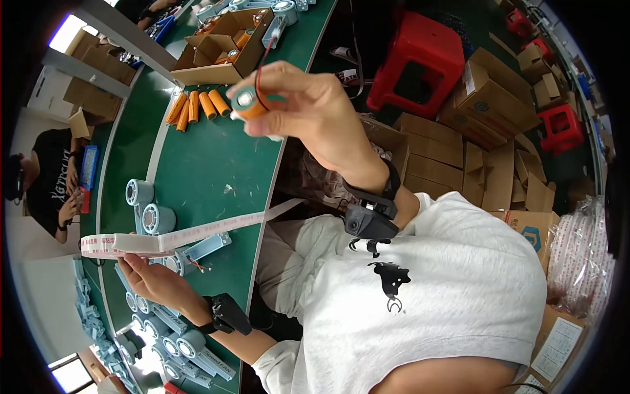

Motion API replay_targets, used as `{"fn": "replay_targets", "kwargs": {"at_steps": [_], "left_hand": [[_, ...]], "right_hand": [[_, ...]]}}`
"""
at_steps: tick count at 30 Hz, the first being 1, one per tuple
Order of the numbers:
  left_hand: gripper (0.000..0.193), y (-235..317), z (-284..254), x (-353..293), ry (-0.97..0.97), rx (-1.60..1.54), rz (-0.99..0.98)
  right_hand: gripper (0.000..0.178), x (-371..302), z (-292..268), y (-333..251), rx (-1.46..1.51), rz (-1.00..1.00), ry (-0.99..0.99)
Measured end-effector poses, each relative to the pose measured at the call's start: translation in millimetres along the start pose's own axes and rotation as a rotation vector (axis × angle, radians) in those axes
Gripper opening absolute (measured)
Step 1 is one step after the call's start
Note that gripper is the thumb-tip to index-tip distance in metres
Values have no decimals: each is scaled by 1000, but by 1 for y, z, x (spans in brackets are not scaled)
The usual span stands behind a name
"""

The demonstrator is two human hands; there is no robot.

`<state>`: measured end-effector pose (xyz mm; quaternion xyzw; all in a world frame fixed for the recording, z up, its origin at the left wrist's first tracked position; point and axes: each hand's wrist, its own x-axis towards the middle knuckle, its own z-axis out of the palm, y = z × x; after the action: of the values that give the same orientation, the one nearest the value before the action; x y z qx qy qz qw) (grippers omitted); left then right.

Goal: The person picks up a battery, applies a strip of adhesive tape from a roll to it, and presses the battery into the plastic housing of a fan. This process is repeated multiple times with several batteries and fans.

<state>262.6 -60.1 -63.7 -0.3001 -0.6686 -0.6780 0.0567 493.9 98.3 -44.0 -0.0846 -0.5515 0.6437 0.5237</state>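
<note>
My right hand (305, 108) is raised over the table's edge, its thumb and fingers closed on an orange cylindrical battery (251, 110). The cell's pale end, with a metal contact, faces left, and a red wire (264, 62) runs up from it. Lower left, my left hand (154, 282) grips a roll of white tape (136, 243) with red print from below. A loose tape strip (223, 228) stretches right from the roll, past the table edge. Light-blue handheld fans (157, 218) lie beside and beneath the roll.
More orange batteries (194, 107) lie on the green table (210, 161) near an open cardboard box (230, 71) holding batteries. Several blue fans (190, 345) are piled lower left. Across the table sits another person (52, 177). Red stools (426, 59) and cartons (492, 92) stand at the right.
</note>
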Motion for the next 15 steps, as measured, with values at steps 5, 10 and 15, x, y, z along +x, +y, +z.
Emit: {"fn": "replay_targets", "kwargs": {"at_steps": [5,10,15], "left_hand": [[52,9,22,-23,-2,72,14],[55,19,17,-31,44,97,39],[53,21,16,-32,77,189,125]], "right_hand": [[30,15,60,21,61,30,-279],[30,7,97,40,29,58,-268],[31,1,106,51,-24,26,-260]]}}
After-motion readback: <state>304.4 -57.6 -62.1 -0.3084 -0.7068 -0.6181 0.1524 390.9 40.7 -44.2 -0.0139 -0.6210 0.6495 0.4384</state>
